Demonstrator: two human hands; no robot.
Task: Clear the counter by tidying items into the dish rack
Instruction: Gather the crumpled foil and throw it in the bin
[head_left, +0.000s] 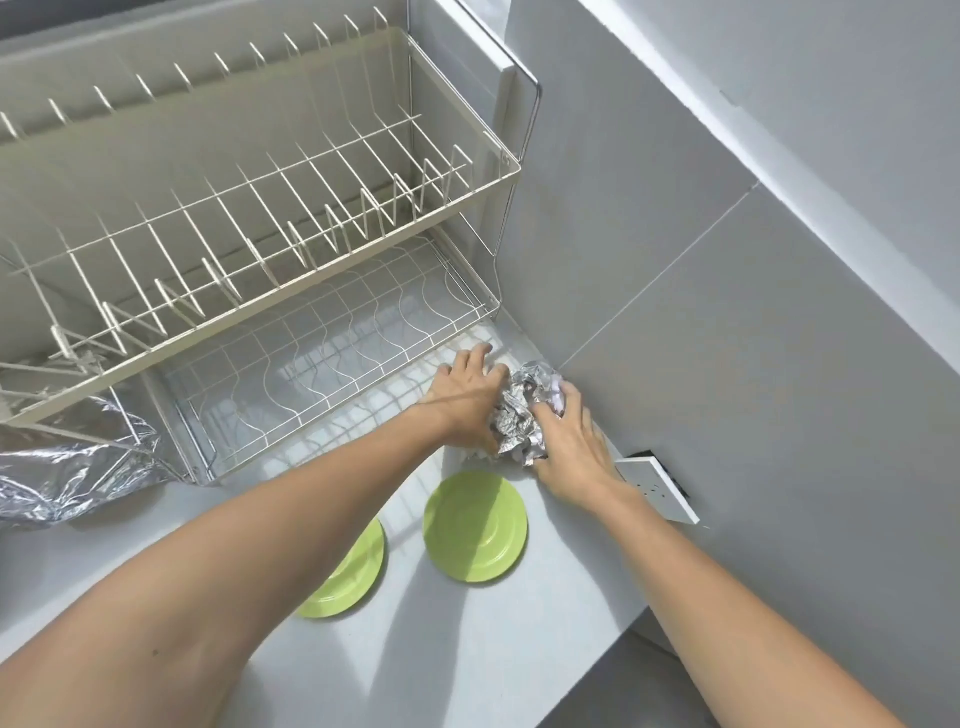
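Forearms extend from the bottom edge of the view toward the corner where the tabletop (519, 613) meets the grey tiled wall (675, 270). Both hands close around a crumpled ball of aluminium foil (522, 415) resting on the tabletop just beside the lower tier of the dish rack (311, 291). The left hand (467, 400) presses against the near-left side of the foil with its fingers partly spread, the fingertips reaching toward the rack's edge. The right hand (569, 441) curls over the far-right side with its fingers pressed into the foil. The grip is therefore two-handed and compressive.

Two green plates (475, 525) (348, 577) lie flat on the tabletop, near the forearms and apart from the rack. Both rack tiers appear empty, so the tidying is judged to be at an early stage. A sheet of loose foil (78, 462) lies under the rack's left end.

Risks from this position:
- The left forearm passes directly above the plates; lowering it could push a plate along the tabletop.
- A white wall socket (657, 488) sits just beside the right wrist; a sideways pull could strike it.
- Foil tears easily; hard squeezing could shed fragments.
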